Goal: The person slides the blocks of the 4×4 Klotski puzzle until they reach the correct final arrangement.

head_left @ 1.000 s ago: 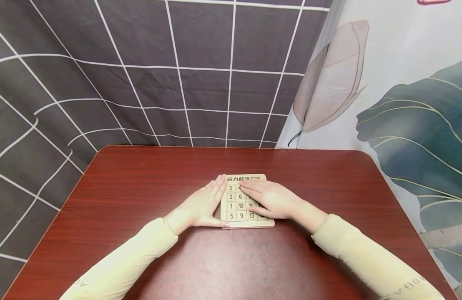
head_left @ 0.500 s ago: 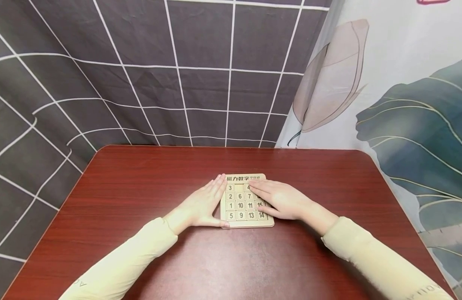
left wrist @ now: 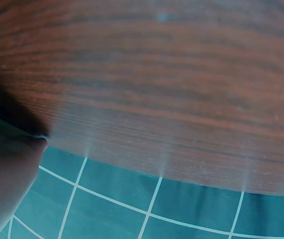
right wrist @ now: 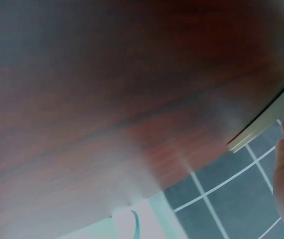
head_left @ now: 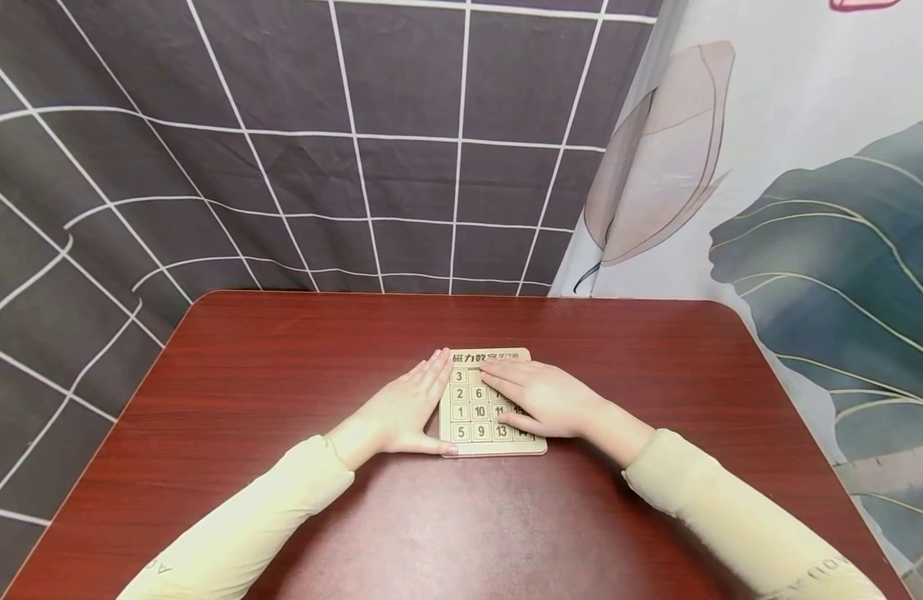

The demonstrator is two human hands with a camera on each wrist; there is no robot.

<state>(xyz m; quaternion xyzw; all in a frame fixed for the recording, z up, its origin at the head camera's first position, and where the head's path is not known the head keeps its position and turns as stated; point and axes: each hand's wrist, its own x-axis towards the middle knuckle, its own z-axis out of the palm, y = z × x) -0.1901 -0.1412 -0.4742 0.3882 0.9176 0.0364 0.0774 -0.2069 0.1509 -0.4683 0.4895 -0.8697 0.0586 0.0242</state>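
Observation:
A wooden number slide puzzle (head_left: pixel 480 449) lies flat on the table in the head view, its numbered tiles set in a frame with printed characters along the top. My left hand (head_left: pixel 401 408) lies against its left side, fingers straight along the edge and thumb at the lower left corner. Over the right part of the puzzle rests my right hand (head_left: pixel 555 402), fingers extended across the tiles. Tile 3 (head_left: pixel 459 377) shows at the top left, with a bare slot just right of it. My right fingers hide the remaining top-row tiles. In the right wrist view the puzzle's edge (right wrist: pixel 266 119) appears beside my hand.
The reddish-brown wooden table (head_left: pixel 281 350) extends around the puzzle on all sides. Behind it hangs a dark grey curtain with a white grid (head_left: pixel 401 183). A pale curtain with leaf prints (head_left: pixel 806 250) hangs at the right.
My right hand shifted right, then back left over the tiles. Tile 4 slid right half a second ago, leaving a bare slot beside tile 3; now my fingers cover it. My left hand stays put.

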